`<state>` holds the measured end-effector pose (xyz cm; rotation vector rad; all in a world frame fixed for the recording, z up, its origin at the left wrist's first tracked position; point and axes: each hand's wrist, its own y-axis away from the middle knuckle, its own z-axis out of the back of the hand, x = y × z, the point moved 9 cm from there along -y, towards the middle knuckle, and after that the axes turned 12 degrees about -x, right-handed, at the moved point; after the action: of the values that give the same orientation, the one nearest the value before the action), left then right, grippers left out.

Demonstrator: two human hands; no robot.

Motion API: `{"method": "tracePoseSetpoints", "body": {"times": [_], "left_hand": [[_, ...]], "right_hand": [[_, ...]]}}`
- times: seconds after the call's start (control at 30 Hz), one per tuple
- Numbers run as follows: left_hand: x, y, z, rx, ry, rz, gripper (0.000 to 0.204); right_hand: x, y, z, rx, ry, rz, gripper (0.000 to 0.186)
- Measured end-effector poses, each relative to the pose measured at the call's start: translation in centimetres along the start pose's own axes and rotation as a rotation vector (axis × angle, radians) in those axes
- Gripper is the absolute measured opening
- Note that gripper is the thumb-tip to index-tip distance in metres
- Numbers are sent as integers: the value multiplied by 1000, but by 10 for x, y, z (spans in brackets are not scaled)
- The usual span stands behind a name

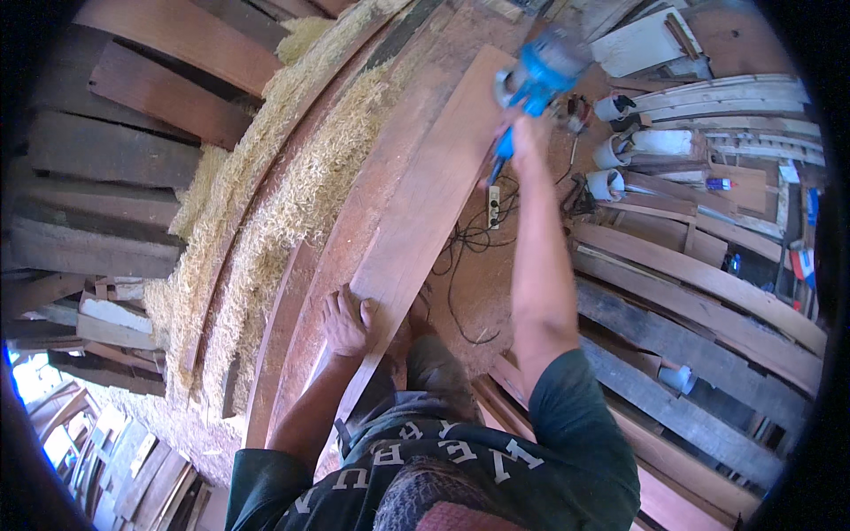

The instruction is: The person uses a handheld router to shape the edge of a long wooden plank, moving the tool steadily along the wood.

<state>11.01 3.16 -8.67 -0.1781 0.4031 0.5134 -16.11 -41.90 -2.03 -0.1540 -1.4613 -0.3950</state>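
Observation:
A long reddish-brown plank (pixel 423 226) runs from close to my body away to the upper right, lying on a dusty timber bench (pixel 370 205). My left hand (pixel 348 324) rests on the plank's near part, fingers apart and holding nothing. With my right arm stretched far forward, my right hand (pixel 529 140) is wrapped round the rear handle of a blue power tool (pixel 542 75). The tool is at the plank's far right edge and blurred by motion. Its exact kind is hard to make out, and its underside is hidden.
Curly wood shavings (pixel 323 173) heap along the left of the bench. Dark boards (pixel 106 150) lie beyond them. Below the plank's right side, a black cable (pixel 456 301) trails over the floor near a power strip (pixel 494 208). Stacked planks (pixel 699 310) and white cups (pixel 606 184) fill the right.

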Motion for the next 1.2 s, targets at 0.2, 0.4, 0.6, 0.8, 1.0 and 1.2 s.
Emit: {"method": "tracePoseSetpoints", "body": {"times": [0.2, 0.4, 0.6, 0.8, 1.0, 1.2], "left_hand": [[-5, 2, 10, -9, 68, -6, 61], [15, 3, 18, -82, 244, 7, 61], [68, 65, 49, -223, 62, -70, 54], [65, 79, 48, -55, 82, -67, 40], [70, 80, 44, -39, 30, -60, 47], [70, 80, 42, 14, 21, -30, 52]], "right_hand": [[-39, 262, 24, 27, 278, -16, 47], [-34, 463, 45, -6, 225, 38, 45], [-69, 442, 52, -34, 94, 38, 41], [-107, 402, 49, -35, -32, 68, 38], [-99, 366, 37, -20, -59, 126, 36], [-87, 331, 31, 13, -121, 48, 36]]}}
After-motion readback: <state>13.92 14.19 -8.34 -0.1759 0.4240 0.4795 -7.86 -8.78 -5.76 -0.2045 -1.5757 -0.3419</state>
